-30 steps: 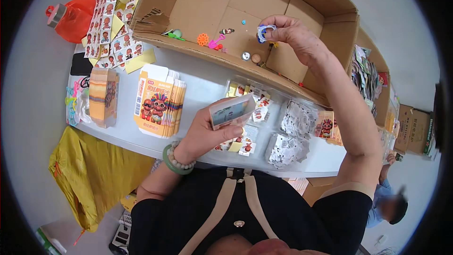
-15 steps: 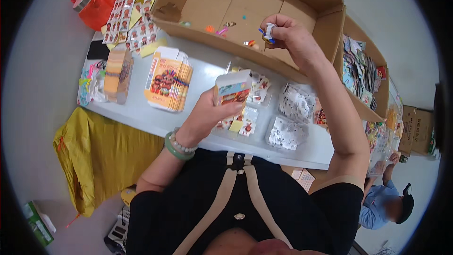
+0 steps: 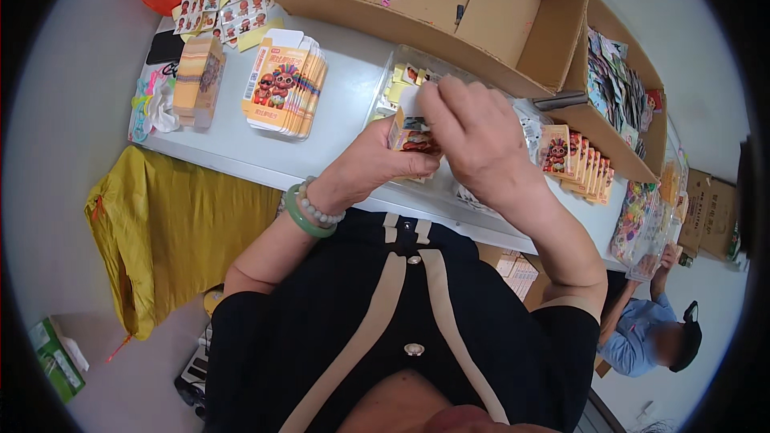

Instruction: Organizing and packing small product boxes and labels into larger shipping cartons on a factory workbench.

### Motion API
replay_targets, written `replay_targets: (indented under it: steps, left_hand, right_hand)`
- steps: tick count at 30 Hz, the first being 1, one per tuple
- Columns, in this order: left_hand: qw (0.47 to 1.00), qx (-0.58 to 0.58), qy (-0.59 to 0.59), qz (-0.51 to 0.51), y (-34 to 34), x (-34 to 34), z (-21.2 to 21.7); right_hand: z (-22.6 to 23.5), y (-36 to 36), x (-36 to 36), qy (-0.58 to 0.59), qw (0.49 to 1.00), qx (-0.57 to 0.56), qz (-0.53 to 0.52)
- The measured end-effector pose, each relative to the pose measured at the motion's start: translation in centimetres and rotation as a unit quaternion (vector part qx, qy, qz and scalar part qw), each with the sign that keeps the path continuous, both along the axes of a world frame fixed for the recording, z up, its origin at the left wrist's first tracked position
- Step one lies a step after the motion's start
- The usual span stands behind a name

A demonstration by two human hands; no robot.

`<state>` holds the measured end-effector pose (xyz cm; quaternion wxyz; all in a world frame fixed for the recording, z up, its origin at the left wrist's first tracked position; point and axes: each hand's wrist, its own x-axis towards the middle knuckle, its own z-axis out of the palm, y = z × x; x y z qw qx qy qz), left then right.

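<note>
My left hand [image 3: 370, 159] grips a small orange printed carton [image 3: 411, 138] with its top flap raised, over the near edge of the table. My right hand [image 3: 480, 124] is closed at the mouth of this carton; its fingertips are partly hidden, and I cannot make out what they hold. Left of the hands stands a row of flat orange cartons [image 3: 277, 88]. Behind the carton, a clear plastic tray [image 3: 381, 84] contains small printed stickers, partly covered by my right hand.
A large cardboard box [image 3: 497, 56] holding a few tiny toys lies across the back. Beside it, another box [image 3: 634, 156] contains many packets. Orange cartons [image 3: 589, 172] line the right side. A card stack [image 3: 196, 84] stands at left. A co-worker [image 3: 642, 333] sits far right.
My right hand has come down from over the large cardboard box to the carton's mouth. The small white and blue piece it held no longer shows. My left hand has shifted slightly right.
</note>
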<state>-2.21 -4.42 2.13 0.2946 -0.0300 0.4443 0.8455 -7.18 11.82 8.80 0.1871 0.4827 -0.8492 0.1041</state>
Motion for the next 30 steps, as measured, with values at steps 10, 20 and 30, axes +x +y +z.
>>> replay_targets:
  steps: [10, 20, 30]
  left_hand:
    - [0.998, -0.012, 0.049, -0.028, 1.0, 1.3, -0.9]
    - [0.996, -0.074, 0.047, 0.026, 0.2, 1.4, -0.4]
    - [0.993, -0.098, 0.046, -0.04, 2.1, 1.9, -1.0]
  right_hand:
    - [1.1, 3.2, 2.1, -0.278, 0.949, -0.136, -0.064]
    - [-3.4, 10.1, 4.8, -0.403, 0.838, -0.145, -0.338]
    - [-8.7, 11.6, 6.3, -0.333, 0.883, -0.002, -0.331]
